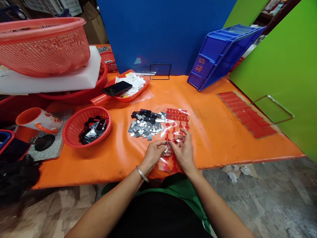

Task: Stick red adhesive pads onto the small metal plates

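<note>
My left hand [156, 152] is closed on a small flat metal piece [166, 147], dark and silver with a bit of red at its upper end. The fingers of my right hand [183, 148] are pinched at that red end, touching the piece. Beneath both hands lies a clear sheet of red T-shaped stickers [177, 119], partly hidden by them. Just left of the sheet is a loose pile of similar black and silver metal pieces [146, 124]. A silver bangle circles my left wrist.
A red basket [68, 132] with more metal pieces stands on the left of the orange table. Behind it, a phone [117, 88] rests on a red scoop [135, 95] of papers. A mug [32, 115], stacked baskets [49, 49], a blue crate [213, 62] and a red sheet [245, 112] are around.
</note>
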